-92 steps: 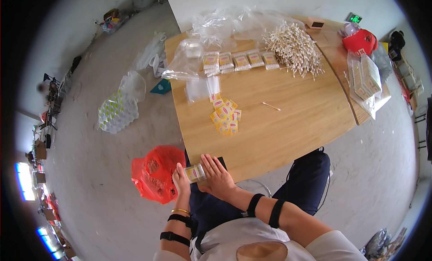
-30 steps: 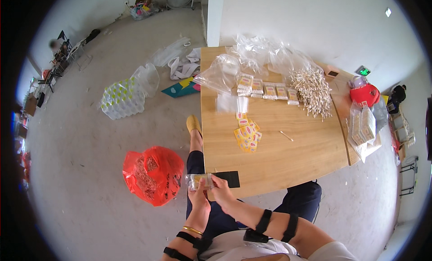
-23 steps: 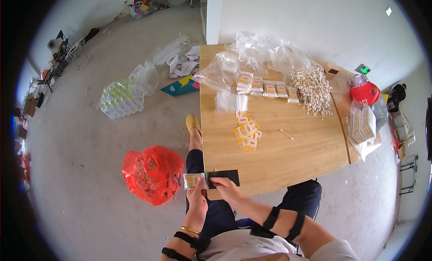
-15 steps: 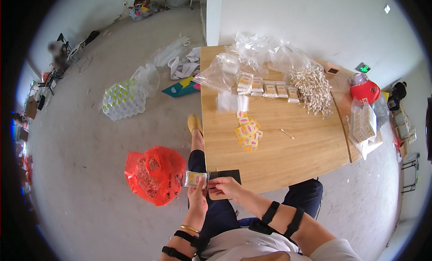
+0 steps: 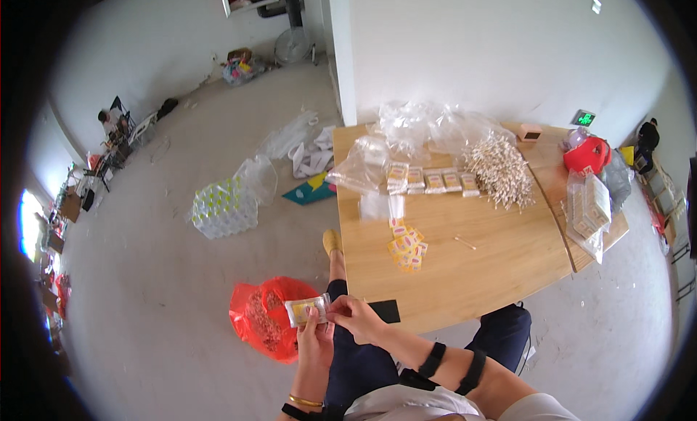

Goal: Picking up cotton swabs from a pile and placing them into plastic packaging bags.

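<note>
My left hand grips a small clear packet of cotton swabs with a yellow label, thumb on its front. At the packet's right end, the fingers of my right hand are pinched together on the wrapper. Both hands are just off the table's near left corner, above my lap. Behind the packet, a red plastic bag full of small reddish pieces stands on the floor. Beyond my right hand, a flat black object lies at the table edge.
On the wooden table lie yellow cards, a single cotton swab, filled packets, a heap of loose swabs and clear bags. Bottles in plastic wrap stand on the floor at left. A person sits far off.
My view has tilted up. Both hands have shifted left from the table corner with the packet, which now overlaps the red bag and sits slightly tilted. Both hands still hold it.
</note>
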Tool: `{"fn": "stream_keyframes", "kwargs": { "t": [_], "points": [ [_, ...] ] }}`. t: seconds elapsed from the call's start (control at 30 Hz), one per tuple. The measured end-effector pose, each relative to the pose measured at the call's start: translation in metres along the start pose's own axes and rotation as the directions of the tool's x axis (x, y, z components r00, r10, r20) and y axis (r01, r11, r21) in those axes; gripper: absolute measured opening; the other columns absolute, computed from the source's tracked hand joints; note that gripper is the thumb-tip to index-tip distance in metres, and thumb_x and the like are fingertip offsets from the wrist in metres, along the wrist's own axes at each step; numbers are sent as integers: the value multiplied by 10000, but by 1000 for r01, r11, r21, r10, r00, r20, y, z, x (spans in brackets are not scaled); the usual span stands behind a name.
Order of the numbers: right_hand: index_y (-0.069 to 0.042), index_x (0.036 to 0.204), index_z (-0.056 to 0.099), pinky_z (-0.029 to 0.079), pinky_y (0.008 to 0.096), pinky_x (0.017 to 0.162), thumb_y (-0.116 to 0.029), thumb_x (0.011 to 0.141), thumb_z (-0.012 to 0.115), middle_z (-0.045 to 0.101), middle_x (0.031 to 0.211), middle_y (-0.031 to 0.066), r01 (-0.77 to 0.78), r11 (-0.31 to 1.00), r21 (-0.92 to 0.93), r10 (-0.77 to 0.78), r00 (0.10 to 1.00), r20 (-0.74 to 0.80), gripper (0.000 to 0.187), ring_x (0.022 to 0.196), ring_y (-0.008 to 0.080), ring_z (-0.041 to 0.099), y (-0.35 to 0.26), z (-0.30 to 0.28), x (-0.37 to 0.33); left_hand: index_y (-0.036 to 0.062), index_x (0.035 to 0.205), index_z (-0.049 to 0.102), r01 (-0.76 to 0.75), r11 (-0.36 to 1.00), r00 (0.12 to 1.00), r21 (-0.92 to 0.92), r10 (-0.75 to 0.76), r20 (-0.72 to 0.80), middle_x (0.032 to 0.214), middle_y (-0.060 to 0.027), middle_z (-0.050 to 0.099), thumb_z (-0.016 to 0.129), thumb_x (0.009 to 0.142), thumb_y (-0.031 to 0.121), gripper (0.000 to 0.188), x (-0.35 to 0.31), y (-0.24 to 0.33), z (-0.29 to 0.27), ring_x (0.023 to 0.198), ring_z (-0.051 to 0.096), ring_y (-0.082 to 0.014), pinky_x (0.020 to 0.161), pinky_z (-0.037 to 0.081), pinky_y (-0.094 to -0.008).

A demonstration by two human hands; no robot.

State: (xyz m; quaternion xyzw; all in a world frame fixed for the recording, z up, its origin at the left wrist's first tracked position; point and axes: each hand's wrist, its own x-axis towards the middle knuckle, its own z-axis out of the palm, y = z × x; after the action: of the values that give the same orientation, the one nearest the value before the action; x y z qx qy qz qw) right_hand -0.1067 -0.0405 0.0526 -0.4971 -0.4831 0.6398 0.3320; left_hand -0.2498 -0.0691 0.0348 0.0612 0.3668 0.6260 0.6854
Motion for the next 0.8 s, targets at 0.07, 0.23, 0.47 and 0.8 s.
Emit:
{"fn": "stream_keyframes", "kwargs": {
  "t": [0.07,0.23,0.47,0.8],
  "points": [
    [10,1047,649,514,324,850,-144,918,713,675,977,99,192,977,-90,-199,976,-83,211,941,191,652,-17,-25,-15,135,1259,564,77,995,992,-69,-70,104,1212,-45,659,672,963,140,315,-19,6,39,1141,638,-187,1059,464,-398],
    [-9,1008,648,520,331,874,-80,915,693,665,939,118,379,923,-60,-384,915,-121,126,940,217,672,-81,-75,-78,94,1314,580,105,942,874,318,-240,423,1300,-81,636,733,914,134,430,-29,18,44,1253,579,-195,1086,442,-462],
    [-10,981,661,512,349,852,-60,898,704,653,963,89,451,755,-476,-551,830,-86,106,930,244,656,-120,-109,-161,-26,1188,660,-594,299,723,747,-209,658,1110,-77,718,805,848,120,398,-78,24,156,1014,652,-115,886,511,-289],
    [-189,1202,737,499,371,882,-71,880,723,604,1110,60,524,597,-608,-688,723,-53,344,1076,256,579,-110,-129,-217,-11,1055,709,-539,491,635,684,-297,713,931,-6,728,711,894,9,162,-101,-32,175,846,647,-67,744,529,-249]
  ]
}}
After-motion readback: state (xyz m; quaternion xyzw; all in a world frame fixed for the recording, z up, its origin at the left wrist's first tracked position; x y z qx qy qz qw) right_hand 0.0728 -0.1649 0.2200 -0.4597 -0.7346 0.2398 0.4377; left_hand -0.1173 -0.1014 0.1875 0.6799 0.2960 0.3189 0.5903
